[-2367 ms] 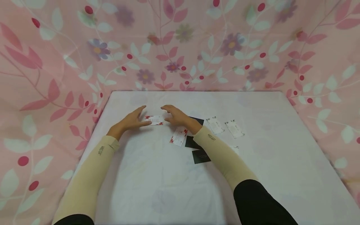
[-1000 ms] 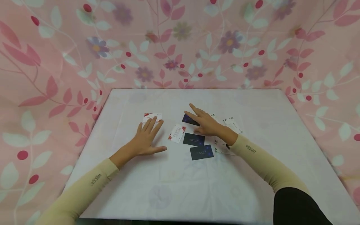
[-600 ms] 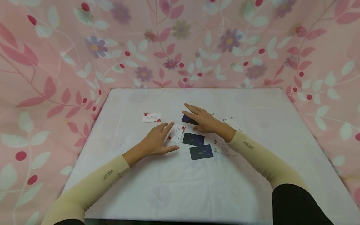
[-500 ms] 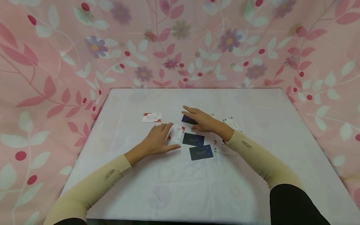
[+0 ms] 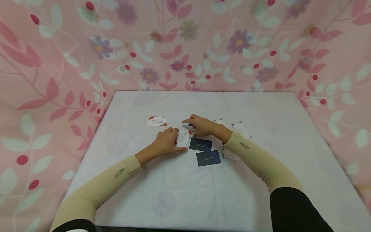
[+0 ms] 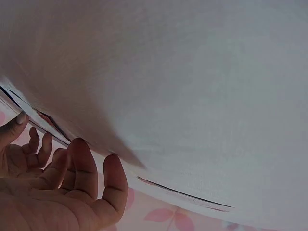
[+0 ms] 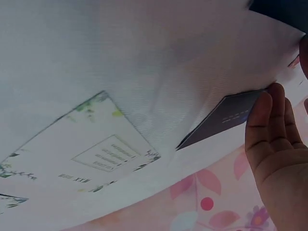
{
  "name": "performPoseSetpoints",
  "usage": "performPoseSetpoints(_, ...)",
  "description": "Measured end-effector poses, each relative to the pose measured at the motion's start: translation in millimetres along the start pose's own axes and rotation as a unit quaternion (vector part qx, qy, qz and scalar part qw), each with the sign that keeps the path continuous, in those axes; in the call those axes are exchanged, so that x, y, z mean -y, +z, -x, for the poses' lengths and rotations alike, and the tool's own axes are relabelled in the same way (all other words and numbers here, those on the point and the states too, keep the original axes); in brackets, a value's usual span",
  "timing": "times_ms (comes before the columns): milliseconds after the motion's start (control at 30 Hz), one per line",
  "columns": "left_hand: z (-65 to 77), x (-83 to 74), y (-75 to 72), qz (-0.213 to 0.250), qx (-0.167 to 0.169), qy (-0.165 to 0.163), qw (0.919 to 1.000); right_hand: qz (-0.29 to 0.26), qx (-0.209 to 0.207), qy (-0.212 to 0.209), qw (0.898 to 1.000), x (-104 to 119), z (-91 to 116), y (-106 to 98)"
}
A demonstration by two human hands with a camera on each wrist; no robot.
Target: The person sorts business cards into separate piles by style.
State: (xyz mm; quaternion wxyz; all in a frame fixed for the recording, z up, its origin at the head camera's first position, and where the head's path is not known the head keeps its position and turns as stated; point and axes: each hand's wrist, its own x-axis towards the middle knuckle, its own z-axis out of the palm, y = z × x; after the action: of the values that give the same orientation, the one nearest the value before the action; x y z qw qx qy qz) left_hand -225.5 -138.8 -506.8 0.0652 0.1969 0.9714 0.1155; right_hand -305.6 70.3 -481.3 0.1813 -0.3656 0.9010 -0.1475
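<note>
A white business card with red flowers (image 5: 183,138) lies at a slant between my two hands. My left hand (image 5: 166,142) is at its left edge, fingers loosely bent, thumb pointing right. My right hand (image 5: 203,125) is over the card's upper right corner, index finger stretched left and thumb lowered. It covers most of the far dark blue business card (image 7: 224,115), whose end lies by its fingertips in the right wrist view. Two more dark cards, a middle one (image 5: 200,144) and a near one (image 5: 208,158), lie just below.
Another red-flowered card (image 5: 157,121) lies straight at the upper left. White cards with leafy corners lie to the right, one (image 5: 242,129) far right, one (image 5: 232,154) partly under my right sleeve. A white cloth covers the table (image 5: 162,193); floral curtain (image 5: 185,45) surrounds it.
My left hand has left the upper-left card and come down right to the slanted one. My right hand has shifted from the dark cards slightly left and nearer, toward the same slanted card.
</note>
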Motion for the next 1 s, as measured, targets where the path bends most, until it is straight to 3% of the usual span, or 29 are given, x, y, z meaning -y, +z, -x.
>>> performPoseSetpoints(167, -2.6, -1.0, 4.2, 0.006, 0.001, -0.010, 0.9999, -0.006, 0.023, -0.010, 1.000, 3, -6, 1)
performPoseSetpoints(333, -6.5, 3.0, 1.1, 0.029, 0.028, -0.032, 0.9987, -0.005, 0.047, -0.026, 0.999, 4, -12, 1)
performPoseSetpoints(500, -11.2, 9.0, -7.6, 0.052, 0.059, -0.036, 0.9963, -0.011, 0.055, -0.007, 0.998, 3, -18, -1)
performPoseSetpoints(700, -16.1, 15.9, -10.9, 0.075, 0.090, -0.023, 0.9928, -0.030, 0.041, -0.010, 0.999, 2, -18, -2)
performPoseSetpoints(1000, -15.1, 24.8, -12.8, 0.101, 0.097, -0.001, 0.9901, -0.041, 0.003, -0.030, 0.999, -3, -18, 3)
